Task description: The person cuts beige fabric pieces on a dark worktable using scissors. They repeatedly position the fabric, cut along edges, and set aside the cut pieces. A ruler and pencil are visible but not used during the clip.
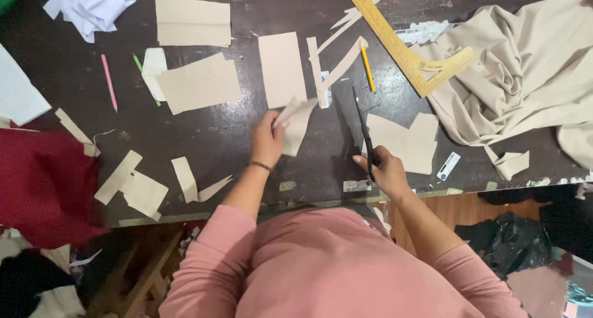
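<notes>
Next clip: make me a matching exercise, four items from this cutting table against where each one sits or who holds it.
Items:
1. scissors
2. small beige fabric piece
3. yellow L-square ruler
4. pink pencil

Places:
A. lying alone on the dark table, far left of the hands
B. pinched in the left hand
C. gripped in the right hand, blades pointing away from the person
D. at the table's far side, its short leg resting on the bunched beige cloth

Pairs: 1-C, 2-B, 3-D, 4-A
</notes>
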